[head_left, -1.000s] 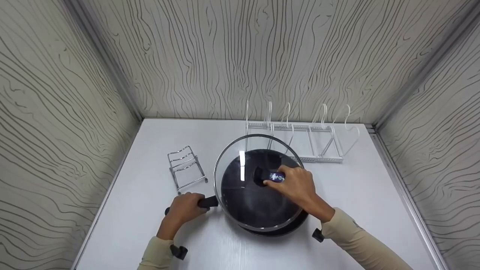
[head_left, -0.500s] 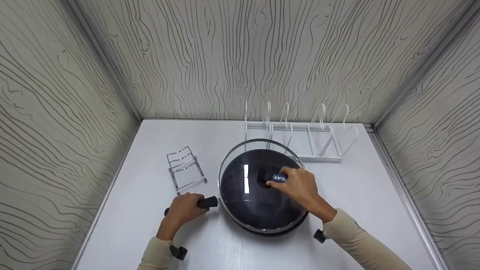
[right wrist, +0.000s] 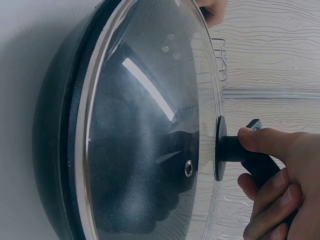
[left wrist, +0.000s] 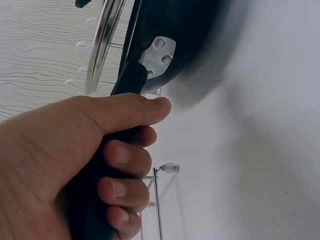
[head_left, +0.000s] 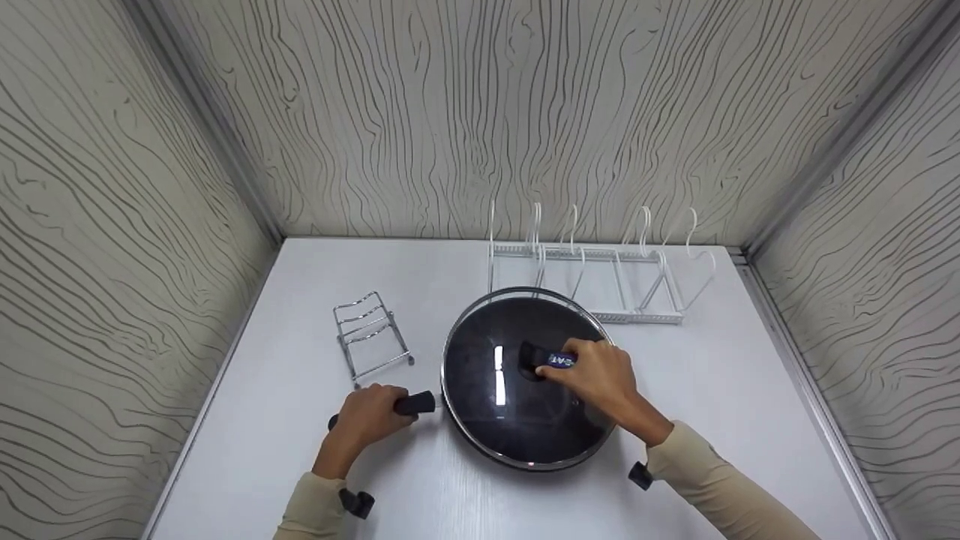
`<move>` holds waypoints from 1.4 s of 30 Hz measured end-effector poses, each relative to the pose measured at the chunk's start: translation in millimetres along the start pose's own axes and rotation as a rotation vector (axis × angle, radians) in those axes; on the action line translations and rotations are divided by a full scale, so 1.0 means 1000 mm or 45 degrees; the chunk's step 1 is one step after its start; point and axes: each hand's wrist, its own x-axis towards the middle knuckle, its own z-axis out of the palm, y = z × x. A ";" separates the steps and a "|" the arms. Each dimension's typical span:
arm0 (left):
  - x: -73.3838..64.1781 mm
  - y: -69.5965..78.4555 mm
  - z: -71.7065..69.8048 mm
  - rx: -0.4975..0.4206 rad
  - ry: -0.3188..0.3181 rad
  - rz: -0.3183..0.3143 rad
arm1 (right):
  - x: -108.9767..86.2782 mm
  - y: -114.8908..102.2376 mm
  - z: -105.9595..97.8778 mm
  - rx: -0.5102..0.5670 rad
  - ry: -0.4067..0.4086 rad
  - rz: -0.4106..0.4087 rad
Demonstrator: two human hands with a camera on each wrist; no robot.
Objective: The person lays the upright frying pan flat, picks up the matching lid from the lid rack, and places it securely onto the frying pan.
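Observation:
My left hand point(head_left: 373, 415) grips the black handle point(head_left: 417, 403) of a dark frying pan point(right wrist: 52, 125), fingers wrapped round it and thumb along the top. With my right hand point(head_left: 600, 377) I hold the black knob point(right wrist: 232, 148) of a clear glass lid point(head_left: 517, 431), thumb and fingers curled about its labelled grip. The steel-rimmed lid lies over the pan and covers most of it. In the left wrist view a gap shows between the lid's rim point(left wrist: 102, 50) and the pan on the handle side. A small steam vent point(right wrist: 188, 168) sits in the glass.
A small chrome wire rack point(head_left: 382, 365) stands left of the pan, just beyond my left hand. Behind the pan, a long white wire rack point(head_left: 641, 318) with upright hoops runs near the back wall. Patterned wall panels point(head_left: 465, 112) enclose the white table point(head_left: 315, 270).
My right hand has brought the lid down and slightly to the right and nearer, so its rim lines up more closely with the pan. The left hand stays on the handle.

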 end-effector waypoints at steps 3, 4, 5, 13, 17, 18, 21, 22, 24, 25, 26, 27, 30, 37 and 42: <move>0.000 0.000 0.000 -0.002 -0.007 -0.007 | -0.001 0.001 0.002 0.012 -0.018 0.013; 0.000 0.000 0.000 -0.006 -0.007 -0.006 | -0.001 0.001 0.003 0.017 -0.023 0.016; 0.000 0.000 0.000 -0.005 -0.007 -0.005 | -0.002 0.000 0.004 0.020 -0.028 0.018; 0.000 -0.001 0.000 -0.007 -0.022 -0.005 | -0.001 -0.001 0.007 0.000 -0.029 0.014; 0.000 -0.001 0.000 -0.002 -0.014 0.003 | 0.000 -0.001 0.009 0.003 -0.044 0.036; -0.001 -0.001 0.000 -0.003 -0.009 0.007 | 0.000 -0.001 0.009 0.002 -0.047 0.040; -0.002 0.000 0.000 -0.007 -0.004 0.009 | 0.001 -0.001 0.010 -0.001 -0.047 0.040; -0.002 0.000 -0.001 -0.004 -0.003 0.008 | 0.001 -0.001 0.010 -0.003 -0.047 0.037; -0.002 0.001 -0.001 -0.005 -0.002 0.004 | 0.002 -0.001 0.010 -0.009 -0.047 0.037; -0.002 0.001 -0.001 -0.004 -0.004 -0.001 | 0.002 -0.001 0.010 -0.012 -0.050 0.038; -0.002 0.001 -0.001 -0.006 -0.007 -0.006 | 0.003 -0.001 0.010 -0.013 -0.053 0.040; -0.001 0.000 0.000 -0.008 -0.011 -0.012 | 0.003 -0.001 0.010 -0.015 -0.055 0.039; 0.000 0.001 -0.001 -0.009 -0.009 -0.014 | 0.004 -0.001 0.010 -0.021 -0.058 0.037; -0.001 0.001 -0.001 -0.016 -0.009 -0.013 | 0.006 -0.002 0.011 -0.024 -0.066 0.046; -0.001 0.001 0.000 -0.007 -0.008 -0.027 | 0.006 -0.004 0.010 -0.036 -0.058 0.056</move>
